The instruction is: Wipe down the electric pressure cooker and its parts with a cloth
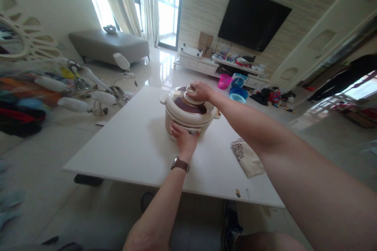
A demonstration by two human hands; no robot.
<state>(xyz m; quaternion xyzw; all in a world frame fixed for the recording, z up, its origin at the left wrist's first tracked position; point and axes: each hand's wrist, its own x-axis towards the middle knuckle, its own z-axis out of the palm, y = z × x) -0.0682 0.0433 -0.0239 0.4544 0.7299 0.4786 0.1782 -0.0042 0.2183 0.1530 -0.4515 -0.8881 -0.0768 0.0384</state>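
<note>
A round cream pot (168,123) with side handles, perhaps a cooker or a food warmer, stands upright on the white table (123,145). Its lid (180,101) has a brown, see-through-looking ring and a cream knob, and it sits on the pot's rim. My right hand (201,91) is closed around the knob from above. Low on the pot's front, my left hand (185,137), below a brown-strapped wristwatch (180,164), grips a protruding front part, fingers to its left and thumb to its right. My fingers partly hide that part and the knob.
A folded beige cloth (249,160) with a dark pattern lies right of the pot. Two tiny items, one a yellow-and-dark piece (238,193), are near the table's front edge. Exercise equipment (75,104) stands left; baskets (225,81) are on the floor beyond. A person (338,76) stands far right.
</note>
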